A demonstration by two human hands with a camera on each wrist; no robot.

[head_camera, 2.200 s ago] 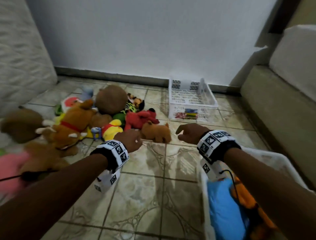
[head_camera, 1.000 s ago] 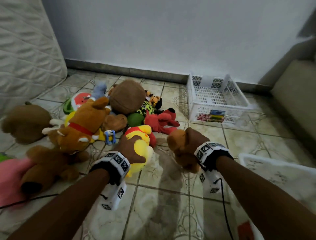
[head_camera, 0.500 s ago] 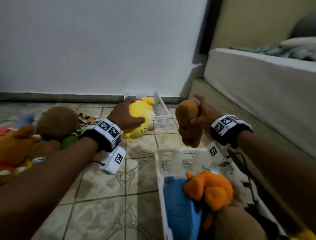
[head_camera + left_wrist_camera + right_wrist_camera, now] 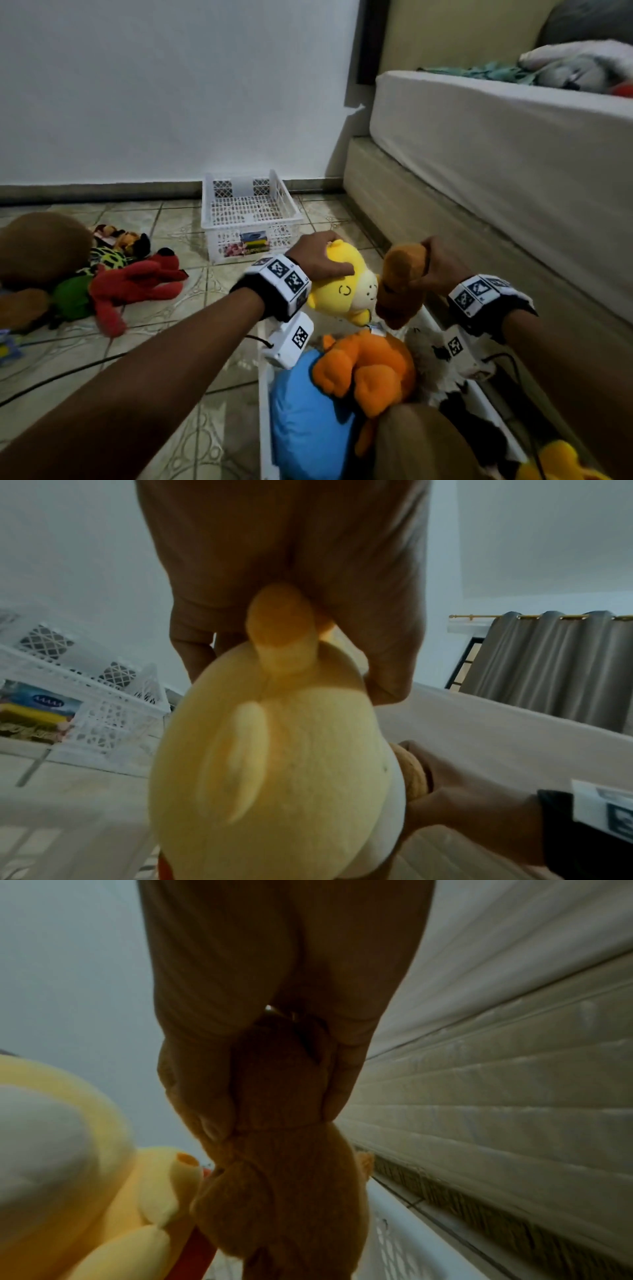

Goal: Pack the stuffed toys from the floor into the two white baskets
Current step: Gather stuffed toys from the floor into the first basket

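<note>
At the bottom right of the head view the near white basket point(image 4: 264, 404) is already crowded: a blue toy point(image 4: 301, 414) lies against its left wall, an orange toy point(image 4: 366, 370) sits on top beside it, with a pale fluffy toy point(image 4: 433, 359) to the right. Just above the basket's far end, the left hand point(image 4: 317, 260) has its fingers point(image 4: 192, 653) curled over the top of a yellow stuffed toy point(image 4: 342, 287), gripping it. Right beside it, touching, the right hand point(image 4: 440, 263) is clenched round a brown stuffed toy point(image 4: 400, 281) that hangs down from the fist. In the middle left of the frame a red toy point(image 4: 137, 281), a green toy point(image 4: 72, 298) and a big brown toy point(image 4: 37, 243) lie on the tiled floor point(image 4: 171, 342). Farther back, centre, the second white basket point(image 4: 250, 212) stands against the wall. A bed point(image 4: 496, 144) fills the upper right.
</note>
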